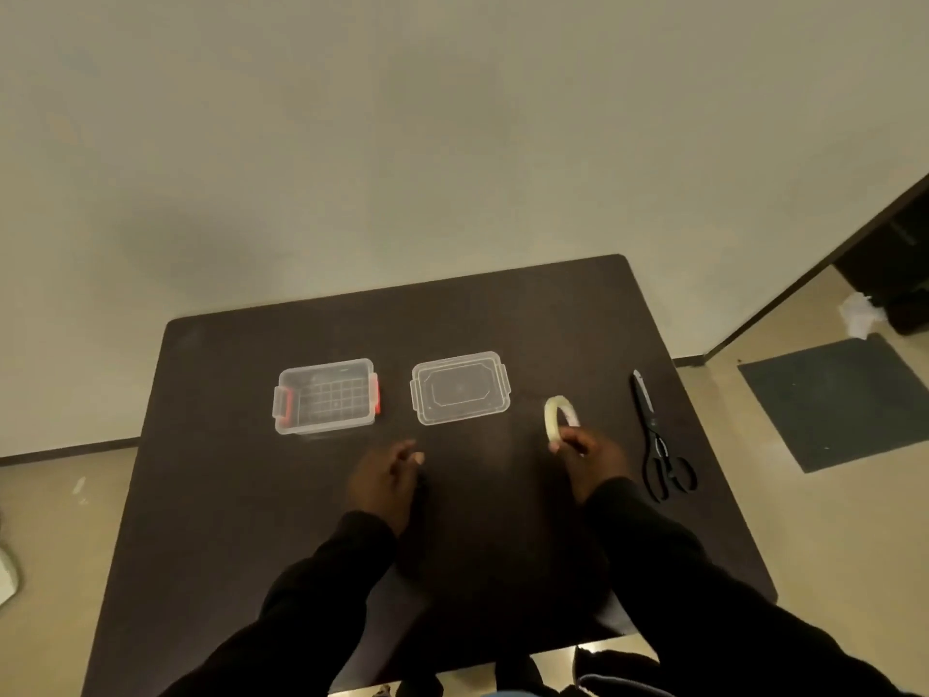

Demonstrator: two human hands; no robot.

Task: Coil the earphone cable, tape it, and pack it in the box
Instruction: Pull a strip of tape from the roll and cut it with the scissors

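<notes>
My right hand grips a roll of clear tape and holds it upright just above the dark table, right of centre. My left hand rests on the table near the middle with its fingers curled down. A faint dark shape lies at its fingertips; I cannot tell whether it is the black earphone cable. A clear plastic box with red latches stands open at the back left. Its clear lid lies flat to the right of it.
Black scissors lie lengthwise near the table's right edge, just right of my right hand. A wall runs behind the table. A dark mat lies on the floor to the right.
</notes>
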